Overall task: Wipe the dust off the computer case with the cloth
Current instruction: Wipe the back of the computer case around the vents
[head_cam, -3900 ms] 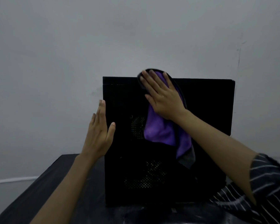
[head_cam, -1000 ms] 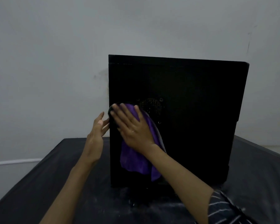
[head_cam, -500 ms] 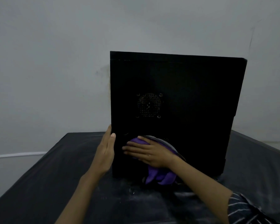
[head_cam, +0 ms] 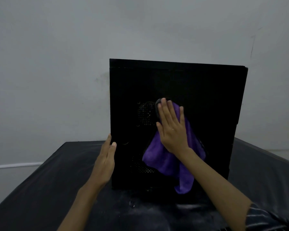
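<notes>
Flat-fingered, right hand (head_cam: 173,129) presses purple cloth (head_cam: 167,162) against side panel of upright black computer case (head_cam: 198,90) on dark table (head_cam: 45,185); left hand (head_cam: 105,162), fingers straight, braces case's left edge.

No legible text, label or number — neither on case nor cloth.

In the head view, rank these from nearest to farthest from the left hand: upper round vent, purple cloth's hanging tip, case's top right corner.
From the left hand, at the case's lower left edge:
1. Upper round vent, up and right.
2. Purple cloth's hanging tip, low, right.
3. Case's top right corner, far upper right.
</notes>
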